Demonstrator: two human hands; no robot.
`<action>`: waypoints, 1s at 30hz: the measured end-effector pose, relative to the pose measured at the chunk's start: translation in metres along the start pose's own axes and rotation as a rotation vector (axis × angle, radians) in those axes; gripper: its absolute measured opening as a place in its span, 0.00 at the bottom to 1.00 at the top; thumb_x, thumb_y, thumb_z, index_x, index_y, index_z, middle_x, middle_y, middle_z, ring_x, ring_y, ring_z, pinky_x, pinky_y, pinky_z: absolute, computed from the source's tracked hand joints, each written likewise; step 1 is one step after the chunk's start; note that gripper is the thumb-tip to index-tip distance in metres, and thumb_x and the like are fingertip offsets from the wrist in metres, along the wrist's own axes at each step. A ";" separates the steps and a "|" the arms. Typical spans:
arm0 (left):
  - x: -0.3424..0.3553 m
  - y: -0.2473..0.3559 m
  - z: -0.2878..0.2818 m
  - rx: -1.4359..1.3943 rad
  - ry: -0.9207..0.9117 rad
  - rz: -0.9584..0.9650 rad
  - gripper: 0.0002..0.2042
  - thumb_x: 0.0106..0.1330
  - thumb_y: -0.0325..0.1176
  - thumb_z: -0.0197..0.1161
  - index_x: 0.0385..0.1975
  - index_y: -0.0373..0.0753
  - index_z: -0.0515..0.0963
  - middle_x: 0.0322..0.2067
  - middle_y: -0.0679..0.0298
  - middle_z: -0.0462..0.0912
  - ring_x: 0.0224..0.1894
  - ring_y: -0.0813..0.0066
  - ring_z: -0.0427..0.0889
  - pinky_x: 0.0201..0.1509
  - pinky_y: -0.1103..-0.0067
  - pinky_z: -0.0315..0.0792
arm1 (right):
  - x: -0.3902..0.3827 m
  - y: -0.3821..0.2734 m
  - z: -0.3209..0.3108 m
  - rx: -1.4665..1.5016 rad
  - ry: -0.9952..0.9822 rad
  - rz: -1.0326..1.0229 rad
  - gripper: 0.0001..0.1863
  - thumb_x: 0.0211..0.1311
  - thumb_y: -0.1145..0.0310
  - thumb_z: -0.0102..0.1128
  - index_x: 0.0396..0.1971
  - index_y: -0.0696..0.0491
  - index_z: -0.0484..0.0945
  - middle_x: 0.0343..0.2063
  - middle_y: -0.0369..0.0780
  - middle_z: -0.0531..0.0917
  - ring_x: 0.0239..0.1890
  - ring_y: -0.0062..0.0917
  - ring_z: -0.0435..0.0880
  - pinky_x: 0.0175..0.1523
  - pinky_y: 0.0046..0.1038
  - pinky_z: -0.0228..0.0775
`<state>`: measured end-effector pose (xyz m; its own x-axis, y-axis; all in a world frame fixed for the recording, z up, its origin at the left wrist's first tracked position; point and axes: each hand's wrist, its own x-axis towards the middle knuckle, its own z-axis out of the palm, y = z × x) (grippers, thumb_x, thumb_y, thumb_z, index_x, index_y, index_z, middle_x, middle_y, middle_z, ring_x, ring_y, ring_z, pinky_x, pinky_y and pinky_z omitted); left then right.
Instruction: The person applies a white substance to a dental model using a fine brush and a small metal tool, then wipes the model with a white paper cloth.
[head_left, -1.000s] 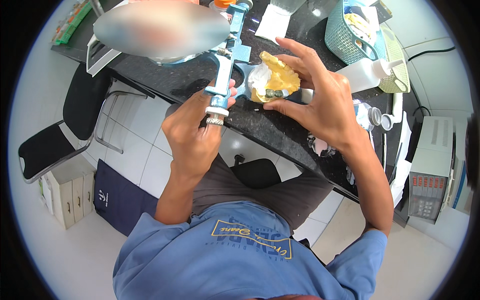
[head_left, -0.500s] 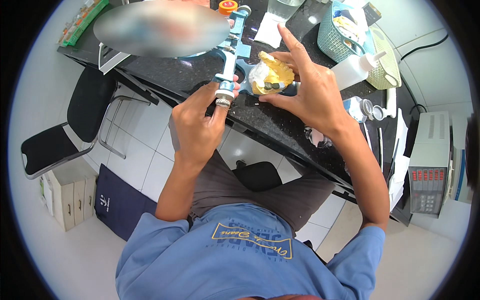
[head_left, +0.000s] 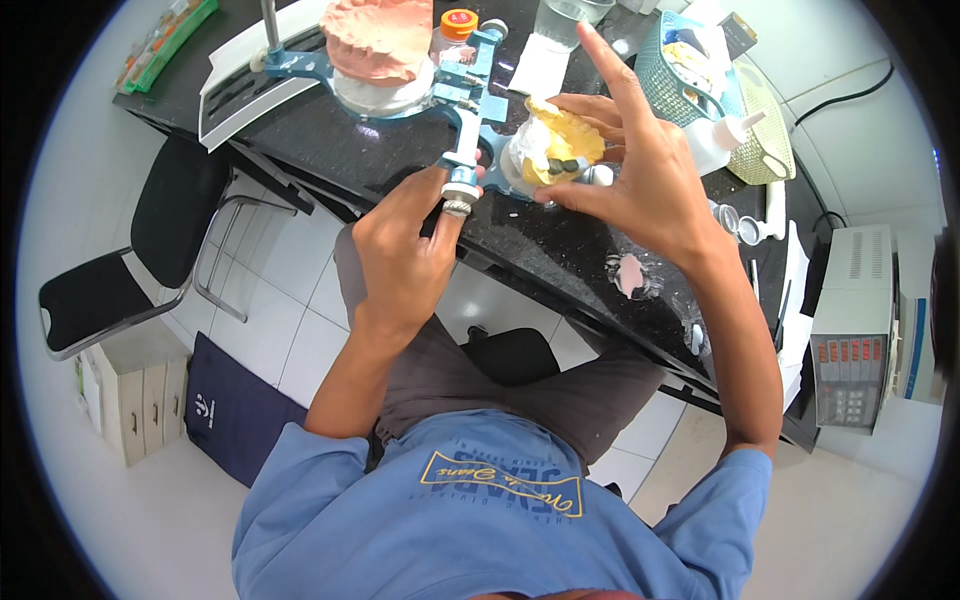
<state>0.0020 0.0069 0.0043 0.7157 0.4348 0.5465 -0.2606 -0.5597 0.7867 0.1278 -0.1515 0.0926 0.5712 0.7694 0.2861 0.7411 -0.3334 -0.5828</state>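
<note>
A blue metal dental articulator (head_left: 466, 97) lies opened out on the black table. On its left arm is a pink dental cast (head_left: 375, 38) on a white base. On the lower right arm, white plaster and a yellow dental cast (head_left: 569, 137) with dark metal-coloured teeth sit together. My left hand (head_left: 400, 262) grips the near end of the articulator by its knurled knob. My right hand (head_left: 648, 190) holds the yellow cast, thumb at its near side, index finger raised above it and other fingers around the far side.
Black table (head_left: 557, 240) with white squeeze bottle (head_left: 712, 146), blue basket (head_left: 683, 62), green basket (head_left: 755, 150), glass cup (head_left: 568, 18), orange-lidded jar (head_left: 456, 30), white paper (head_left: 537, 68) and pink smear (head_left: 629, 276). A grey machine (head_left: 850, 340) stands right; a black chair (head_left: 170, 210) left.
Both hands have shifted slightly upward and to the right since a second ago. The right index finger is higher. The pink cast, blurred in the earlier frames, now shows clearly.
</note>
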 end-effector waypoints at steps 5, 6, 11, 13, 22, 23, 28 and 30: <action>-0.004 -0.006 -0.003 0.142 0.103 0.071 0.12 0.56 0.22 0.67 0.41 0.30 0.79 0.38 0.59 0.85 0.38 0.78 0.83 0.42 0.81 0.75 | -0.012 -0.025 -0.020 -0.079 0.006 -0.004 0.58 0.37 0.65 0.76 0.68 0.48 0.46 0.47 0.44 0.80 0.50 0.35 0.79 0.52 0.31 0.75; -0.007 -0.008 -0.002 0.150 0.075 0.084 0.15 0.56 0.22 0.67 0.44 0.31 0.77 0.39 0.58 0.84 0.38 0.75 0.81 0.44 0.79 0.74 | -0.022 -0.021 -0.014 -0.090 0.109 -0.045 0.61 0.30 0.70 0.80 0.68 0.45 0.49 0.45 0.39 0.82 0.47 0.34 0.82 0.50 0.32 0.78; -0.051 0.003 0.009 -0.113 0.308 0.107 0.26 0.52 0.32 0.73 0.49 0.30 0.72 0.45 0.54 0.75 0.42 0.68 0.78 0.45 0.75 0.75 | -0.068 -0.016 -0.043 -0.076 0.109 0.007 0.59 0.30 0.74 0.78 0.67 0.51 0.51 0.51 0.42 0.78 0.47 0.32 0.82 0.50 0.33 0.77; -0.081 0.019 0.011 -0.531 0.047 -0.161 0.38 0.49 0.40 0.75 0.58 0.31 0.64 0.53 0.50 0.70 0.47 0.65 0.77 0.49 0.73 0.74 | -0.074 -0.020 -0.035 -0.070 0.123 -0.123 0.55 0.34 0.70 0.76 0.66 0.51 0.52 0.42 0.43 0.80 0.42 0.34 0.82 0.44 0.32 0.77; -0.072 0.078 0.052 -1.046 -0.483 -0.542 0.58 0.40 0.42 0.79 0.67 0.30 0.44 0.62 0.49 0.59 0.63 0.61 0.65 0.64 0.71 0.65 | -0.141 -0.031 -0.042 -0.146 0.095 -0.079 0.51 0.38 0.61 0.72 0.66 0.52 0.56 0.25 0.35 0.77 0.28 0.25 0.81 0.23 0.27 0.73; -0.073 0.080 0.056 -1.077 -0.496 -0.540 0.56 0.42 0.39 0.80 0.67 0.29 0.45 0.61 0.49 0.60 0.62 0.61 0.66 0.64 0.72 0.65 | -0.146 -0.029 -0.043 -0.149 0.117 -0.073 0.51 0.37 0.61 0.72 0.65 0.52 0.56 0.25 0.35 0.77 0.28 0.25 0.80 0.23 0.26 0.73; -0.075 0.091 0.076 -1.059 -0.451 -0.519 0.51 0.44 0.40 0.78 0.64 0.32 0.50 0.60 0.47 0.61 0.58 0.58 0.71 0.55 0.66 0.76 | -0.170 -0.017 -0.066 -0.210 0.252 -0.026 0.40 0.39 0.62 0.72 0.57 0.50 0.68 0.34 0.37 0.81 0.34 0.25 0.83 0.30 0.25 0.76; -0.073 0.097 0.079 -0.918 -0.433 -0.539 0.53 0.43 0.47 0.77 0.65 0.32 0.49 0.60 0.47 0.63 0.56 0.60 0.74 0.57 0.67 0.74 | -0.193 -0.003 -0.099 -0.209 0.459 0.266 0.22 0.48 0.67 0.68 0.44 0.55 0.76 0.35 0.37 0.83 0.35 0.22 0.83 0.34 0.22 0.76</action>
<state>-0.0243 -0.1350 0.0181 0.9941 0.0833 0.0701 -0.0992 0.4281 0.8983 0.0502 -0.3531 0.1139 0.8081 0.3436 0.4784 0.5778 -0.6199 -0.5308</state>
